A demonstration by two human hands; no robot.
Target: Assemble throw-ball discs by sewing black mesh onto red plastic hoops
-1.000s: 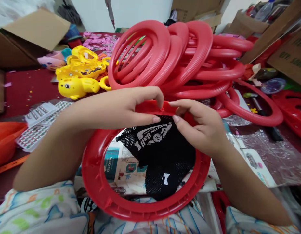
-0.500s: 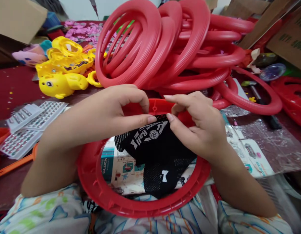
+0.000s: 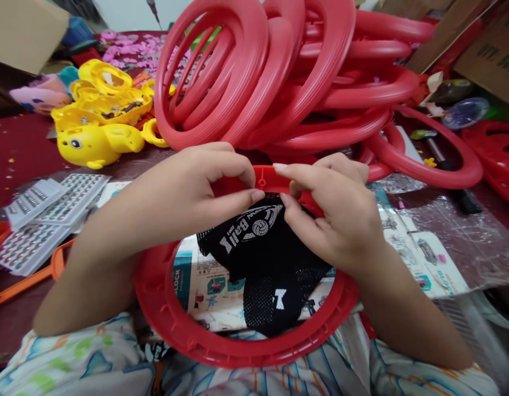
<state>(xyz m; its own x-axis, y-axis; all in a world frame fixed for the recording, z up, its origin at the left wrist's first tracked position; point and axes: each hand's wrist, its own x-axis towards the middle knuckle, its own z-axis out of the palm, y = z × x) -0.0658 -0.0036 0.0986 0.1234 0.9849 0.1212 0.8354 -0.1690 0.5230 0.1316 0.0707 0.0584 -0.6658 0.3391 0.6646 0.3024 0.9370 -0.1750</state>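
A red plastic ring (image 3: 164,308) rests on my lap, tilted toward me. A black mesh net (image 3: 263,258) with white print hangs inside it from the far rim. My left hand (image 3: 192,192) pinches the net's top edge against the ring's far rim, thumb under and fingers curled over. My right hand (image 3: 337,214) pinches the same edge just to the right, thumb pressed on the mesh. Both hands meet near a small peg on the rim.
A big pile of red rings (image 3: 287,71) leans behind my hands. Yellow plastic toys (image 3: 98,137) lie at the left, sheets of gem stickers (image 3: 36,214) nearer. Printed cards (image 3: 419,247) and plastic film lie at the right. Cardboard boxes (image 3: 485,55) stand at the back.
The view has shifted a little closer to the ring pile. Both hands stay pinched on the net's top edge at the far rim, fingers shifting slightly.
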